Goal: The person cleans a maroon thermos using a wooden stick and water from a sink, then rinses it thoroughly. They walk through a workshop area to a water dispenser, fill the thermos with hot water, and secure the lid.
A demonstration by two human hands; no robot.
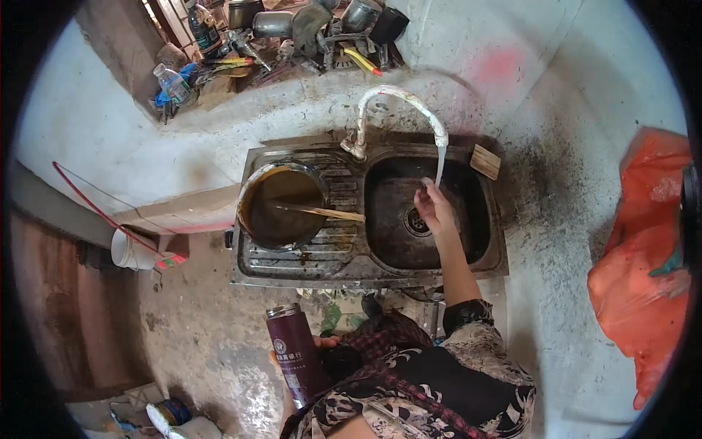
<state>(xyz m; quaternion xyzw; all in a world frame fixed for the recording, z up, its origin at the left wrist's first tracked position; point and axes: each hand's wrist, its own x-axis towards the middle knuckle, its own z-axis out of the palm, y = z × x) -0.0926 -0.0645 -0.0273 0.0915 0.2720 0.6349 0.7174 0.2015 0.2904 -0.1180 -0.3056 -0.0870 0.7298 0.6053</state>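
Observation:
My left hand is wrapped round a dark purple thermos flask, which stands nearly upright with its metal mouth uncovered. Beside the flask, against my clothing, is a round black thing; I cannot tell whether it is held. Over the sink basin, my right hand is raised with loosely bent fingers apart, holding nothing. Its fingertips are at the stream of water that runs from the curved white tap.
On the ribbed drainboard sits a large pot of brownish liquid, with a wooden stick across its rim. A wooden block lies at the sink's back right corner. Metal pots and tools crowd the ledge. An orange bag hangs at right.

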